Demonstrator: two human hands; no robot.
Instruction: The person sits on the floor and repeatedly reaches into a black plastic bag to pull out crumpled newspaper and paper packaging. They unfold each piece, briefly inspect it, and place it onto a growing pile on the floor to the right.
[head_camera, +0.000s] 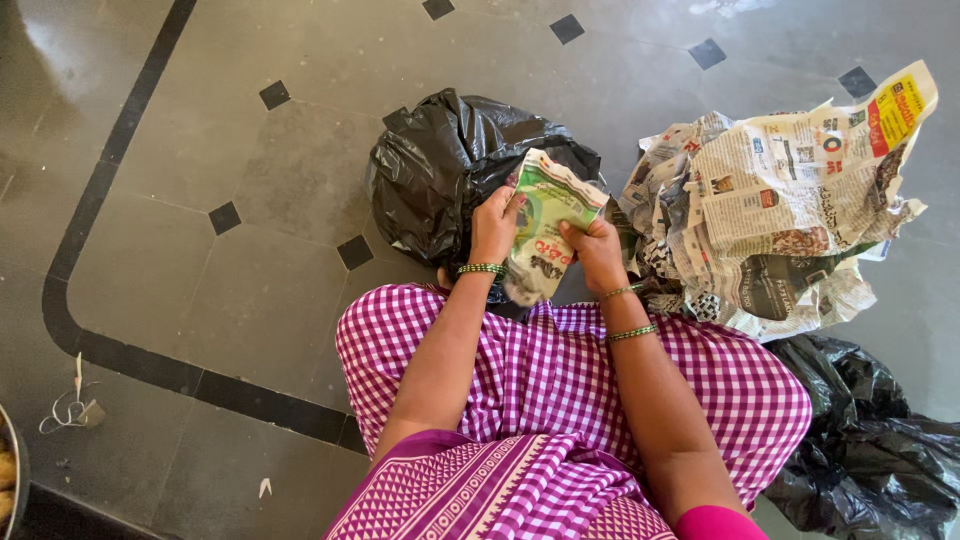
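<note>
Left hand (495, 225) and right hand (595, 250) each clamped the green packet (548, 225), long axis tilted, top pointing up-right, above the black bag (440, 170).

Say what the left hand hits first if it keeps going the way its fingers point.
Probably the black plastic bag: the left hand grips the green packet, fingers pointing up-frame toward the bag right behind. Depth is unclear.
</note>
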